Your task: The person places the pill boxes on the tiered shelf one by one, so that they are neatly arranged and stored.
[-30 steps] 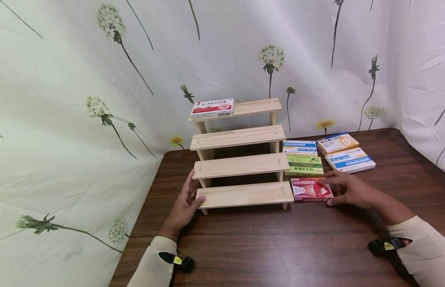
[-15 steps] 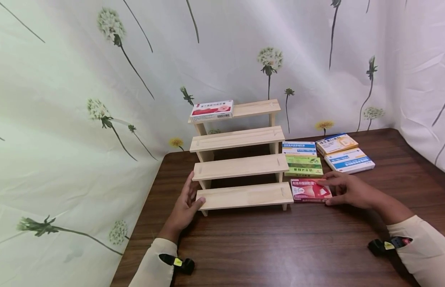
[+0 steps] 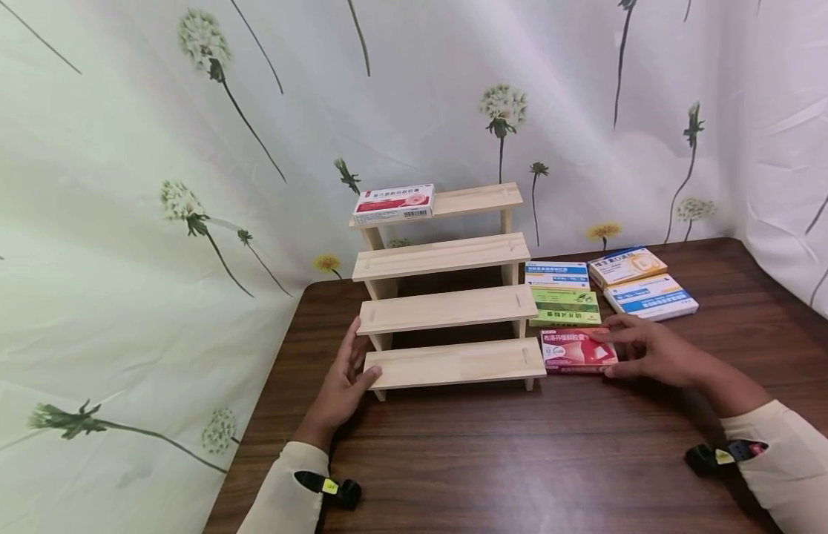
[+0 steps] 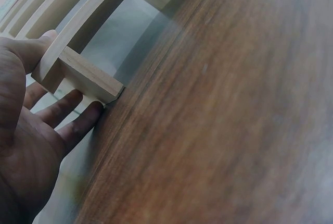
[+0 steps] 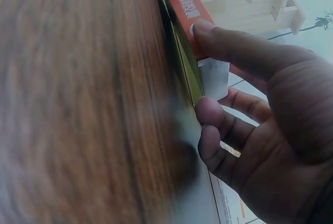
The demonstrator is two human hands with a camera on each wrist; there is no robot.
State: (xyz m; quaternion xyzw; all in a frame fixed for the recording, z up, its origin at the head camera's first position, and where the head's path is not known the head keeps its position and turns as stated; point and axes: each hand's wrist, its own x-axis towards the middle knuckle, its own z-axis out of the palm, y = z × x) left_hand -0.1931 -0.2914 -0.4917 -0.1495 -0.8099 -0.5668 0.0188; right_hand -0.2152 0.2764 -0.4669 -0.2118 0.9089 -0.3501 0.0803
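In the head view, a pale wooden stepped stand (image 3: pixel 447 309) has four-legged-style tiers rising toward the back. My left hand (image 3: pixel 339 387) holds its left end, thumb over the lowest shelf's edge and fingers along the side; the left wrist view shows the thumb (image 4: pixel 39 49) on the board. On the right, my right hand (image 3: pixel 648 352) pinches the right end of a red medicine box (image 3: pixel 574 351) beside the lowest shelf. In the right wrist view the thumb lies on the box's red face (image 5: pixel 182 0). The other fingertips are near its far side.
A white-and-red medicine box (image 3: pixel 395 203) lies on the top shelf's left end. Behind the right hand lie a green box (image 3: pixel 564 307), blue-and-white boxes (image 3: pixel 651 297) and an orange-and-white box (image 3: pixel 628 267). A flowered cloth hangs behind the dark wooden table (image 3: pixel 481 452).
The red box has shifted very slightly upward in the head view, still pinched by my right hand. My left hand keeps its place on the stand.
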